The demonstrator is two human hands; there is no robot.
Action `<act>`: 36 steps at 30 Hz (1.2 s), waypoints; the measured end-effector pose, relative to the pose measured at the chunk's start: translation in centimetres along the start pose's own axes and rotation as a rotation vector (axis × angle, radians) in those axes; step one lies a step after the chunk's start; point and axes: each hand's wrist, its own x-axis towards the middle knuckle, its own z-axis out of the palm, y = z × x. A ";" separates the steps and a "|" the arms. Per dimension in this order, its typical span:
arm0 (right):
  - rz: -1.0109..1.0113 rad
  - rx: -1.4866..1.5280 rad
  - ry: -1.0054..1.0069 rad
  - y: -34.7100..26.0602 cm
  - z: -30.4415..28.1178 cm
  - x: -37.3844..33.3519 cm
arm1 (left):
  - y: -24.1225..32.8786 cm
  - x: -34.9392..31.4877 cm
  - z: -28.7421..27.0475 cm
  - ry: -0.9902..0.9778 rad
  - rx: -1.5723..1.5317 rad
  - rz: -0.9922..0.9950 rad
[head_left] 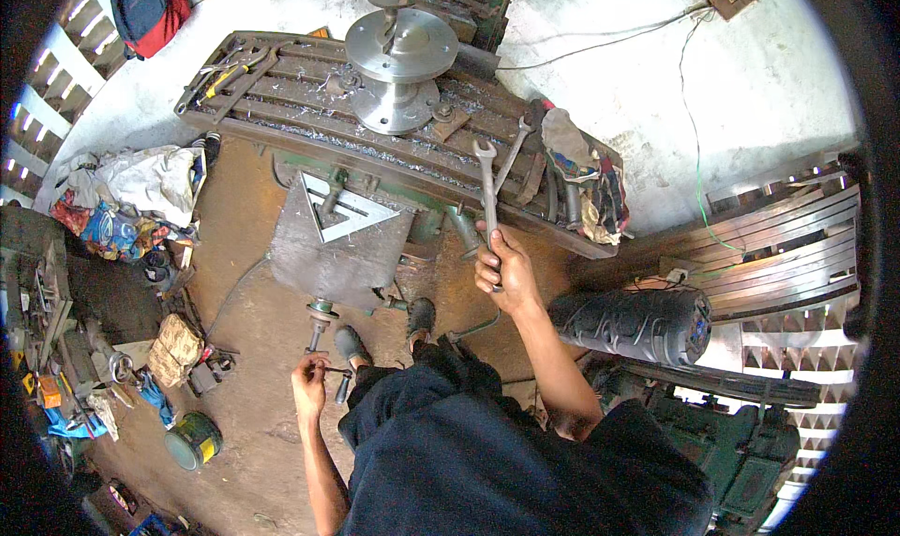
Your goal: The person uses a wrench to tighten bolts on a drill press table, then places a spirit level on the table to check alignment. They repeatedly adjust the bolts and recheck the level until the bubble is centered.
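My right hand [511,273] is closed around the shank of an open-ended wrench [488,180], its jaw pointing up over the front of the slotted machine table [309,105]. Low on the left, my left hand [308,386] has its fingers curled on a crank handle [328,370] at the end of a shaft below the machine. On the table stands a shiny steel flanged part [417,53] with holes in its round plate. A drill bit [390,31] in the spindle comes down at this plate. A second wrench [513,151] lies on the table beside the held one.
Metal shavings and hand tools [230,76] lie on the table's left. Rags [586,170] are heaped at its right end. A triangular metal frame [352,219] rests on a plate in front. Cloths, a green tin [194,440] and a black cylinder [637,325] stand around.
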 end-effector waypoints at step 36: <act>-0.243 0.120 0.125 4.4 2.3 6.0 | 1.8 3.9 2.9 -0.063 -0.055 0.018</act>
